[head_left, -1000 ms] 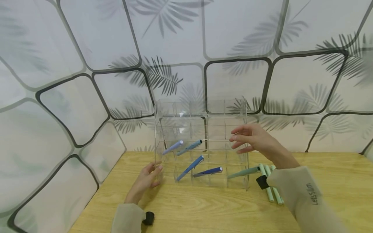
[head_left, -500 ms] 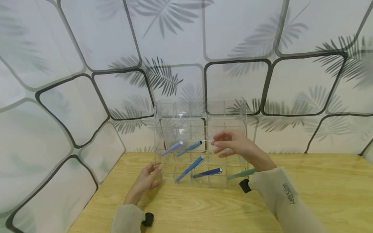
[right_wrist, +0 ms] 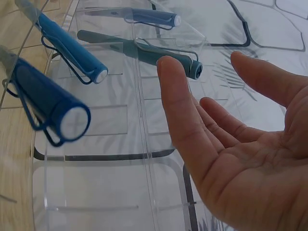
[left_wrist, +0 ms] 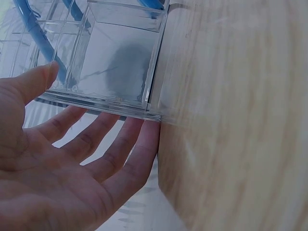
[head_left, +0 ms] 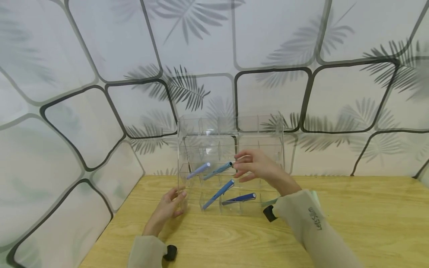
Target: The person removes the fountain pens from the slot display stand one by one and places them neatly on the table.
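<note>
A clear acrylic rack (head_left: 248, 138) with rows of compartments stands on the table. My left hand (head_left: 166, 206) rests against its lower left side, thumb toward the front and fingertips at the side wall's edge. My right hand (head_left: 258, 167) is spread before the third row. Its thumb and index finger stand on either side of the capped end of a teal pen (right_wrist: 125, 48), which still leans in its compartment; contact is unclear. To its left leans a periwinkle pen (head_left: 198, 170). Below are a blue pen (head_left: 218, 194) and a dark blue pen (head_left: 238, 199).
A green pen (head_left: 269, 202) in the bottom row is partly behind the right sleeve (head_left: 301, 212). Pale green sticks (head_left: 315, 198) on the table (head_left: 214, 242) show only slightly past that sleeve. A patterned wall covering (head_left: 268, 48) rises close behind the rack.
My right hand has moved left across the rack to the teal pen's end, and its sleeve now covers most of the pale green sticks. The left hand and the pens have stayed put.
</note>
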The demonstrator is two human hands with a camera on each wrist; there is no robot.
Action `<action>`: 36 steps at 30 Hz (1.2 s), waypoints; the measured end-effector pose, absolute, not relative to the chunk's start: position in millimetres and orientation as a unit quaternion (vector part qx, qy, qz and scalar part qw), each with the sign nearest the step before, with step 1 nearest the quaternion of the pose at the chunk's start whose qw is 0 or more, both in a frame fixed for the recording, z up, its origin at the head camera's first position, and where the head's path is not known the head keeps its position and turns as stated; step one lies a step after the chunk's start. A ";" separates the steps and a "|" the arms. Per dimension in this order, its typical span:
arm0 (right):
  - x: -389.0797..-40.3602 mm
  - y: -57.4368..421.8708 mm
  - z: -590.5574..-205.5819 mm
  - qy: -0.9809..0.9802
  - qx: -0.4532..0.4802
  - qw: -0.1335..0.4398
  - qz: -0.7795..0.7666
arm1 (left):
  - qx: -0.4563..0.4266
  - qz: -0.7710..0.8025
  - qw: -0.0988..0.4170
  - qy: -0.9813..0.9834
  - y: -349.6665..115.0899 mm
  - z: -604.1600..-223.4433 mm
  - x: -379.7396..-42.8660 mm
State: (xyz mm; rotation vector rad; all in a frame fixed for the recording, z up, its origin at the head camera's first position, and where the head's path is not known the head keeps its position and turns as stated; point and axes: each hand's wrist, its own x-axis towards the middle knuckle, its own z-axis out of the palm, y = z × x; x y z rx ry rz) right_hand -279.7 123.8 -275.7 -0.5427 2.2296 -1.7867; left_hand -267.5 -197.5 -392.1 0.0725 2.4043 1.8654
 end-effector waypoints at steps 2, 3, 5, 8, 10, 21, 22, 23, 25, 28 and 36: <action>-280.6 120.5 -275.6 0.759 -0.188 0.119 -0.612 | 0.024 0.612 0.046 0.789 -197.2 -392.2 -267.6; -280.8 119.0 -275.5 0.759 -0.188 0.120 -0.612 | 0.024 0.613 0.046 0.789 -197.0 -392.2 -267.5; -280.8 116.2 -275.5 0.759 -0.186 0.123 -0.612 | 0.023 0.611 0.043 0.790 -196.6 -392.2 -267.6; -281.2 112.9 -276.2 0.762 -0.178 0.129 -0.609 | 0.019 0.607 0.043 0.794 -196.5 -392.2 -267.3; -281.9 110.9 -276.9 0.764 -0.175 0.131 -0.607 | 0.018 0.605 0.044 0.795 -196.5 -392.1 -267.2; -288.8 100.2 -283.8 0.760 -0.183 0.132 -0.609 | 0.028 0.603 0.044 0.796 -197.4 -392.4 -267.3; -288.6 98.7 -283.7 0.762 -0.183 0.132 -0.607 | 0.028 0.603 0.044 0.796 -197.6 -392.5 -267.3; -288.6 97.2 -283.6 0.763 -0.183 0.133 -0.606 | 0.029 0.604 0.044 0.795 -197.8 -392.6 -267.2; -288.7 93.7 -283.1 0.761 -0.181 0.137 -0.608 | 0.031 0.604 0.043 0.795 -198.1 -392.9 -267.3; -288.7 89.7 -282.4 0.758 -0.171 0.139 -0.613 | 0.033 0.603 0.044 0.796 -198.8 -393.2 -266.7; -289.6 95.5 -282.5 0.754 -0.145 0.104 -0.632 | 0.034 0.602 0.044 0.796 -197.9 -393.5 -267.6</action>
